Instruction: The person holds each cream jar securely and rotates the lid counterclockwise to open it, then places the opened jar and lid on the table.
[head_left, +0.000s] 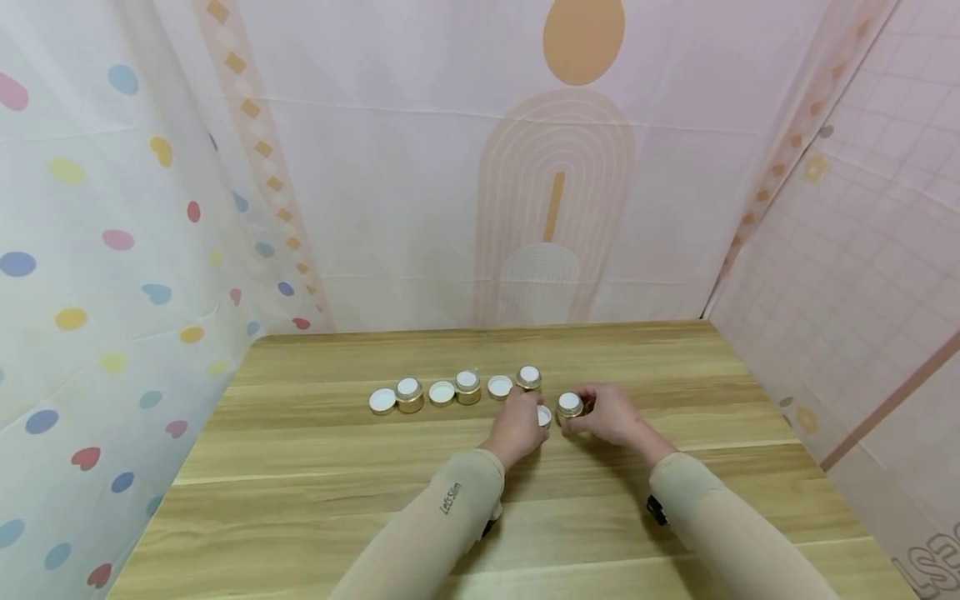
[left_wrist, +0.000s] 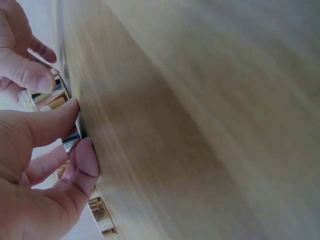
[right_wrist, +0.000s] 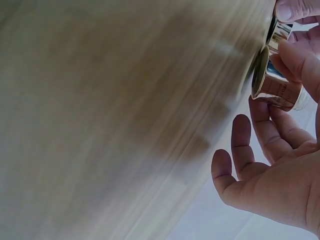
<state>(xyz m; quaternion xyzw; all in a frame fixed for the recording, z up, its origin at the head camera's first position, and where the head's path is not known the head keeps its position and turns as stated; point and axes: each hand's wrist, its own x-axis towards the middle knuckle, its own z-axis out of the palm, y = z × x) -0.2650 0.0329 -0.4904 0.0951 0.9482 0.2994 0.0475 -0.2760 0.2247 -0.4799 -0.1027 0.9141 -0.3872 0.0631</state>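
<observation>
My right hand (head_left: 611,414) pinches a small gold jar (head_left: 570,405) with a white top between thumb and fingers. In the right wrist view this jar (right_wrist: 277,87) stands at the tabletop, and the other fingers (right_wrist: 241,132) spread away from it. Just left of it, my left hand (head_left: 517,427) pinches an upturned lid (head_left: 543,416), white inside, close to the table; the fingers cover much of it. Seen from the right wrist, the lid's side (right_wrist: 282,36) is shiny gold. Behind the left hand stands another jar (head_left: 528,377), partly overlapped by its fingers.
To the left along the same row stand two more gold jars (head_left: 410,396) (head_left: 468,387). Upturned white-lined lids (head_left: 382,402) (head_left: 442,392) (head_left: 500,387) lie beside the jars. The wooden table (head_left: 315,500) meets patterned curtains (head_left: 390,208) at the back and sides.
</observation>
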